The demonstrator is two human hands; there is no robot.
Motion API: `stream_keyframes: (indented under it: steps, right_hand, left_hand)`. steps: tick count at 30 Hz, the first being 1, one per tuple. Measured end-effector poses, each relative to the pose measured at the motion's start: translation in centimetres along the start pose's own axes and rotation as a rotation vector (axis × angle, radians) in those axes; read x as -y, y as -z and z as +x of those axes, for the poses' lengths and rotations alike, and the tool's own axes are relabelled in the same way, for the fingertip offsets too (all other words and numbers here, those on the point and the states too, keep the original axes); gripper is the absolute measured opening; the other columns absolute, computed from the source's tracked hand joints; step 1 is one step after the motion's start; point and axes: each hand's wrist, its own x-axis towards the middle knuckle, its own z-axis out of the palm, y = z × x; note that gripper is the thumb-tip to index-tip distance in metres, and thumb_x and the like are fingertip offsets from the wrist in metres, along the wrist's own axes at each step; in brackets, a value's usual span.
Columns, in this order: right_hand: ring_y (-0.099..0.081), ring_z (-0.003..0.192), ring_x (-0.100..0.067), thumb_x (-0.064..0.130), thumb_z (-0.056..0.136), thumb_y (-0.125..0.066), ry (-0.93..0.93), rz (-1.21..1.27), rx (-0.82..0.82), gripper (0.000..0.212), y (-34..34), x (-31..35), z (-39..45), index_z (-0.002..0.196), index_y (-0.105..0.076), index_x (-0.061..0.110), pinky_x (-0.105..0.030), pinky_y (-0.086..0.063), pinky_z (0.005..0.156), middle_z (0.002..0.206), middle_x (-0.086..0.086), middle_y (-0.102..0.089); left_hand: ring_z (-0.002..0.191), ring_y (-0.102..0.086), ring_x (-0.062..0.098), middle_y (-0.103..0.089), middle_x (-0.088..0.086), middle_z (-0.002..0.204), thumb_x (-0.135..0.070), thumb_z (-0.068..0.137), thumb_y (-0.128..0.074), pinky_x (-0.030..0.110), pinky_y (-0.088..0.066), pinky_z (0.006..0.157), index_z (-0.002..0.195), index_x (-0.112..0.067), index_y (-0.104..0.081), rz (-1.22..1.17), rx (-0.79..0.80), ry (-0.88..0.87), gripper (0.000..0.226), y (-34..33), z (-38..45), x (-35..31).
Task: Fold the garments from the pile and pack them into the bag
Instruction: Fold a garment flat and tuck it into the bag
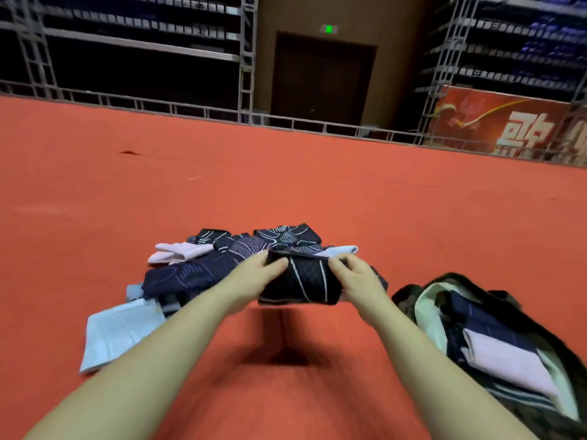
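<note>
Dim indoor scene, light from overhead — the red floor [286, 185] is evenly lit while the racks [127, 42] and door [320, 81] at the back sink into near-black, with only a small green sign [329, 28] glowing. Soft dark shadow on the floor under the forearms and the held dark garment [301, 281]. Heavy wide-angle distortion — floor edge tilts, racks lean at the corners; motion blur smears the pile [203, 265], the bag [495, 341] and both forearms, and fine detail is soft throughout.
</note>
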Motion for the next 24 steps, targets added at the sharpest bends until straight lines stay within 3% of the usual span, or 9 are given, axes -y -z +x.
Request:
stream_keyframes:
  steps: [2,6,8,12,15,19,21,23,24]
  right_hand:
    - [-0.043,0.062,-0.008,0.028,0.095,-0.053,-0.118,-0.106,0.107,0.024,-1.3,-4.4,-3.5,0.073,-0.054,0.019,-0.028,-0.035,0.059,0.063,0.009,-0.050]
    - [-0.044,0.061,-0.002,0.032,0.096,-0.052,-0.294,-0.269,0.265,0.023,-3.3,-10.2,-9.2,0.076,-0.053,0.020,-0.022,-0.036,0.058,0.068,0.011,-0.054]
    - [-0.049,0.064,-0.002,0.033,0.094,-0.053,-0.318,-0.277,0.239,0.023,-3.6,-10.8,-9.8,0.075,-0.055,0.020,-0.023,-0.038,0.062,0.071,0.010,-0.058]
    - [-0.052,0.071,-0.008,0.034,0.093,-0.054,-0.263,-0.391,0.207,0.021,-4.2,-10.8,-8.8,0.078,-0.054,0.021,-0.026,-0.038,0.064,0.075,0.009,-0.059]
    - [-0.057,0.084,-0.017,0.035,0.093,-0.053,-0.208,-0.438,0.138,0.020,-4.6,-10.7,-7.8,0.082,-0.054,0.019,-0.032,-0.041,0.075,0.084,0.004,-0.062]
    - [-0.060,0.092,-0.028,0.047,0.095,-0.044,-0.195,-0.707,0.098,0.027,-5.5,-10.9,-7.0,0.090,-0.048,0.020,-0.035,-0.040,0.069,0.094,-0.004,-0.066]
    - [-0.061,0.091,-0.031,0.050,0.096,-0.039,-0.166,-0.855,0.105,0.032,-6.1,-11.1,-6.9,0.090,-0.044,0.019,-0.035,-0.039,0.065,0.095,-0.006,-0.066]
    - [-0.061,0.090,-0.032,0.049,0.097,-0.037,-0.144,-0.919,0.112,0.032,-6.3,-11.1,-6.7,0.089,-0.041,0.018,-0.035,-0.037,0.063,0.096,-0.008,-0.066]
    - [-0.061,0.091,-0.033,0.048,0.097,-0.036,-0.145,-0.934,0.111,0.032,-6.4,-11.1,-6.5,0.091,-0.042,0.017,-0.034,-0.037,0.063,0.097,-0.008,-0.066]
  left_hand:
    - [0.101,-0.065,0.019,-0.071,0.003,0.108,-0.017,0.095,-0.050,0.040,-0.049,0.095,0.114,-0.013,-0.061,-0.101,0.097,0.232,0.022,-0.9,-4.0,4.4]
    - [0.091,-0.068,0.022,-0.071,0.002,0.104,-0.025,0.095,-0.049,0.041,-0.055,0.075,0.117,-0.018,-0.058,-0.128,0.270,0.572,0.025,-1.6,-9.5,9.4]
    - [0.079,-0.069,0.024,-0.070,0.003,0.097,-0.024,0.098,-0.044,0.039,-0.057,0.067,0.110,-0.019,-0.058,-0.124,0.241,0.635,0.019,-1.2,-9.8,9.8]
    - [0.073,-0.069,0.026,-0.068,0.007,0.098,-0.024,0.098,-0.045,0.044,-0.059,0.070,0.108,-0.020,-0.058,0.064,0.211,0.680,0.017,-1.0,-9.0,9.5]
    - [0.072,-0.067,0.020,-0.067,0.005,0.099,-0.029,0.097,-0.045,0.042,-0.057,0.076,0.111,-0.022,-0.057,0.143,0.132,0.652,0.020,-1.0,-8.4,9.4]
    - [0.076,-0.059,0.010,-0.059,-0.004,0.097,-0.028,0.093,-0.054,0.029,-0.054,0.065,0.120,-0.023,-0.048,0.278,-0.017,0.502,0.028,-1.6,-8.5,9.3]
    - [0.104,-0.055,0.012,-0.054,-0.005,0.123,-0.032,0.088,-0.060,0.027,-0.047,0.088,0.132,-0.025,-0.042,0.476,-0.104,0.304,0.047,-1.5,-8.7,10.0]
    - [0.139,-0.023,0.011,-0.027,-0.010,0.149,-0.054,0.082,-0.054,0.029,-0.020,0.113,0.142,-0.032,-0.034,0.745,-0.062,0.092,0.067,-1.2,-9.4,10.7]
    - [0.144,-0.005,0.008,-0.014,-0.013,0.154,-0.066,0.076,-0.043,0.031,-0.007,0.117,0.144,-0.036,-0.028,0.866,0.023,0.021,0.075,-1.0,-9.8,11.2]
